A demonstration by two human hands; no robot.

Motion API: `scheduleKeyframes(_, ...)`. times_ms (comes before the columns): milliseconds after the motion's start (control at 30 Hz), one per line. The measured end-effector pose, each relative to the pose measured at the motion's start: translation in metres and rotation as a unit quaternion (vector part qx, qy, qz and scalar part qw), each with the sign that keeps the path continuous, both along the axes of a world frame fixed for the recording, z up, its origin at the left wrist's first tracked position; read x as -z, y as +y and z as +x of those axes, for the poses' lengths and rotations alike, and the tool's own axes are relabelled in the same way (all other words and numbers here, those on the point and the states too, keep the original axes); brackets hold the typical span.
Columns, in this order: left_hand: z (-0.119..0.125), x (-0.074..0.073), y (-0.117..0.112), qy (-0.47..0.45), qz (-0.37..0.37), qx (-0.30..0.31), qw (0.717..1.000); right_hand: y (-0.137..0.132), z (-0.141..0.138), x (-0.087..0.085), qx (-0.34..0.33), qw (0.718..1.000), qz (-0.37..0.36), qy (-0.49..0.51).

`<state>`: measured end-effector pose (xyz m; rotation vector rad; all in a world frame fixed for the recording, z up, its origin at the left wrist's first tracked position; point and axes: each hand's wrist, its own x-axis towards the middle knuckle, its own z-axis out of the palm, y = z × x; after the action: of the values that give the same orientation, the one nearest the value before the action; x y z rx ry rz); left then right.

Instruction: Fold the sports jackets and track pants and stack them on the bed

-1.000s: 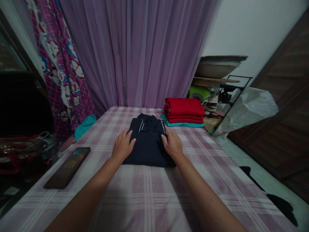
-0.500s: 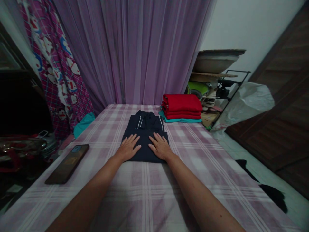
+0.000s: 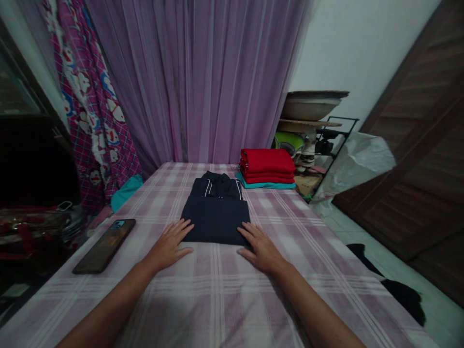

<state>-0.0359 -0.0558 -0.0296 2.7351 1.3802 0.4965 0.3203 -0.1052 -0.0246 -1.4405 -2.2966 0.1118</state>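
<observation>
A dark navy shirt with white piping [image 3: 216, 217] lies folded into a flat rectangle on the plaid bedsheet [image 3: 217, 295], its collar toward the curtain. At its near left corner is my left hand [image 3: 169, 245], fingers spread, fingertips over the cloth's edge. My right hand [image 3: 261, 247] is spread in the same way at the near right corner, its fingertips on the fabric. Neither hand grips anything. Beyond the shirt on the right, a stack of folded red clothes [image 3: 267, 165] rests on folded teal cloth [image 3: 270, 185].
A phone [image 3: 105, 246] lies near the left edge of the bed. Purple curtains [image 3: 203, 82] hang behind the far edge. A rack with basins [image 3: 313, 106] and a white plastic bag [image 3: 358, 164] stands at the right, by a dark wooden door [image 3: 409, 159].
Both hands have slid back toward me and apart, from the middle of the folded shirt to its near corners. The shirt stays folded in place. The view has shifted slightly.
</observation>
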Motion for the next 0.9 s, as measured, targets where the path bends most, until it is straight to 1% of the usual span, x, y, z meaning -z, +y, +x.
scheduleKeyframes(67, -0.007, -0.001, -0.003, 0.002, -0.003, 0.014, 1.0, -0.006, 0.007, 0.006, 0.004, 1.0, 0.006, 0.003)
scheduleKeyframes(133, -0.01, -0.004, -0.001, 0.004, -0.009, 0.016, 1.0, -0.004, 0.009, 0.009, 0.012, 1.0, 0.008, -0.001)
scheduleKeyframes(300, -0.003, -0.016, 0.004, 0.004, -0.009, 0.013, 1.0, 0.005, 0.003, 0.002, 0.009, 1.0, 0.015, -0.013)
scheduleKeyframes(400, -0.001, -0.024, -0.004, -0.001, -0.014, -0.007, 1.0, 0.003, 0.004, -0.002, -0.005, 1.0, 0.012, -0.011)
scheduleKeyframes(500, -0.007, -0.027, -0.016, -0.019, -0.021, -0.012, 1.0, -0.002, 0.007, 0.0, -0.009, 1.0, 0.006, -0.005)
scheduleKeyframes(600, -0.017, -0.026, -0.029, -0.03, -0.007, -0.015, 0.999, -0.007, 0.006, 0.005, 0.0, 1.0, 0.018, -0.005)
scheduleKeyframes(700, -0.022, -0.023, -0.035, -0.012, 0.002, -0.03, 0.999, -0.01, -0.001, 0.005, 0.027, 0.998, 0.043, -0.038)
scheduleKeyframes(800, -0.016, -0.023, -0.03, 0.008, 0.008, -0.055, 0.998, -0.01, -0.01, -0.001, 0.048, 0.995, 0.04, -0.08)
scheduleKeyframes(900, -0.003, -0.03, -0.023, 0.04, 0.035, -0.068, 0.996, -0.007, -0.014, -0.005, 0.042, 0.995, 0.02, -0.086)
